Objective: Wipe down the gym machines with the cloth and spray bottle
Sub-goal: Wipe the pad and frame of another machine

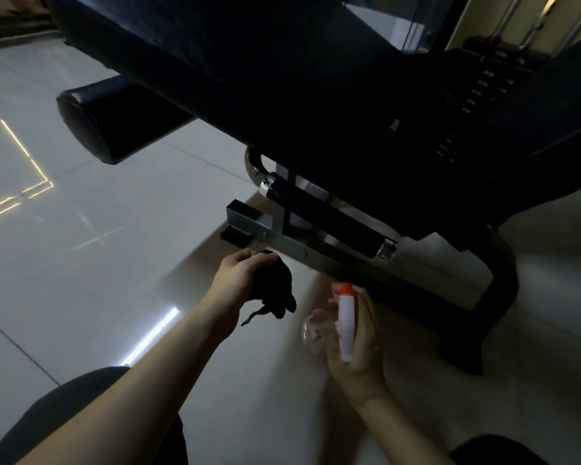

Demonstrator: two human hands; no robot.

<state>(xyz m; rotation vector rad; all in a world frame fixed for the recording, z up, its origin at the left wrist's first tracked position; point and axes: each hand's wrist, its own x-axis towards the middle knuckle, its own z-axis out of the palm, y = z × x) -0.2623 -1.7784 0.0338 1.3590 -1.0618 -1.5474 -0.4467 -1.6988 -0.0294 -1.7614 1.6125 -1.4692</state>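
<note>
The person's left hand (245, 280) is curled round a bunched black cloth (277, 288), gripping it tightly. A loose corner and a thin thread of the cloth hang below the fist. The cloth sits just beside the near end of the machine's silver base rail (349, 266), close under its lower edge; whether it actually touches the metal is not clear.

The right hand (358, 347) holds a small spray bottle (344, 325), fingers wrapped round its white neck, with the orange nozzle at the top pointing toward the rail. The bottle's clear body is blurred and hard to make out. This hand is near the rail but apart from it, and lies to the right of the cloth.

Above both hands looms the gym machine, with a long dark padded seat (215, 55) and a black roller pad (108, 125) jutting out to the left. A weight stack (477, 95) shows dimly at the upper right. The machine stands on a pale tiled floor (81, 246) that reflects strips of light. The person's knees in dark trousers (81, 421) fill the bottom edge.
</note>
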